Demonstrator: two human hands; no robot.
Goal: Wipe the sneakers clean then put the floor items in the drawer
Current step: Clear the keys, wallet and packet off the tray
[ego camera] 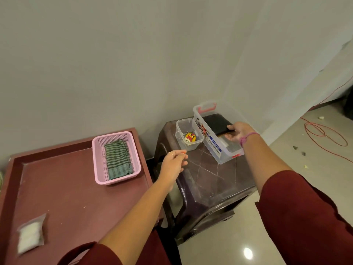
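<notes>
Starting at our fingers: the right hand (237, 133) has its thumb on top and its fingers underneath a black wallet (217, 123), clamped on it, holding it over the big clear box (214, 144) with the red clips. A pink band sits on that wrist. The left hand (174, 162) has its fingers curled together and pinches something small and orange-red at the tips; we can't tell what it is, too small and blurry. That hand hovers just in front of the small clear tub (188, 134), which has a yellow and red cartoon keychain (190, 138) lying inside.

Both containers stand side by side, touching or nearly so, on a dark plastic stool (206, 180) pushed into the corner by the wall.

Left of the stool is the reddish desk (66, 188). On it sits a pink basket (116, 157) with a folded green striped cloth (118, 159) inside, and near the front left edge lies a small clear packet (30, 236) with something white in it.

Over on the tiled floor to the right, a red cable (324, 134) loops around, with a few scraps scattered near it.
</notes>
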